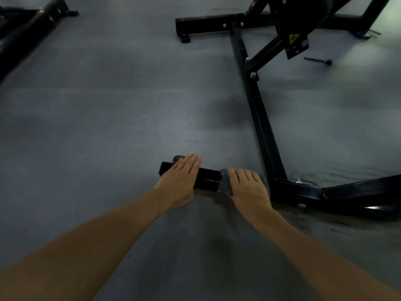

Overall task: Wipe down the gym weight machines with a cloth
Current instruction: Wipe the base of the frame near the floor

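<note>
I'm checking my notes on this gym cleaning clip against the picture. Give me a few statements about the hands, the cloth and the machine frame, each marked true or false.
1. The cloth lies under the right hand. True.
2. The left hand holds a spray bottle. False: it rests flat on the black base bar with straight fingers and holds nothing.
3. Both hands are on the same low bar of the machine frame. True.
4. The cloth is bright red. False: it looks grey-blue.
5. The bar being wiped stands upright at chest height. False: it lies horizontally just above the grey floor.
</note>
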A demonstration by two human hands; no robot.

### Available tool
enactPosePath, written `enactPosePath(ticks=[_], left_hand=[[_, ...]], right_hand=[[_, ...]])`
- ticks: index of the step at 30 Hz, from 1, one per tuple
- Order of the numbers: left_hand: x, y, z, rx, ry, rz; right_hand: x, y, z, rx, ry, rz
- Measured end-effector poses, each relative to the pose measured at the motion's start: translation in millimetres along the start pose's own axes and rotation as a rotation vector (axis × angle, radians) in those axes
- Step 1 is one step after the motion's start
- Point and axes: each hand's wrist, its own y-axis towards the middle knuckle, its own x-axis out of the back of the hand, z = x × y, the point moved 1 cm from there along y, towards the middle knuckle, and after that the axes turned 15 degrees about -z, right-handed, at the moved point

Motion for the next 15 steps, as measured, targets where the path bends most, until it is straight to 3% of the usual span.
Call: enactPosePath(ticks=[4,6,8,10,12,13,15], left_hand=[[-5,23,-30,-0.041,-0.053,-0.015],[-7,38,-45,-0.004,-0.113,-0.053],[-8,53,-59,0.036,-0.151,-0.092],[-11,68,-71,0.069,-0.156,-0.111],[-13,83,-80,0.096,-0.151,-0.098],[-15,92,-83,0.115,-0.158,-0.083],[-17,112,-86,0.171,-0.176,-0.031]], right_hand=[[21,-26,-34,-0.145,0.285,0.052],[34,-33,-45,-0.349,0.421,0.059],[55,-27,-64,-0.575,0.467,-0.088],[78,-15,-86,-0.713,0.336,-0.303],[88,-6,-94,-0.715,0.078,-0.394],[86,-3,-92,-0.665,-0.025,-0.341],[70,-6,-77,-0.541,-0.059,0.013]])
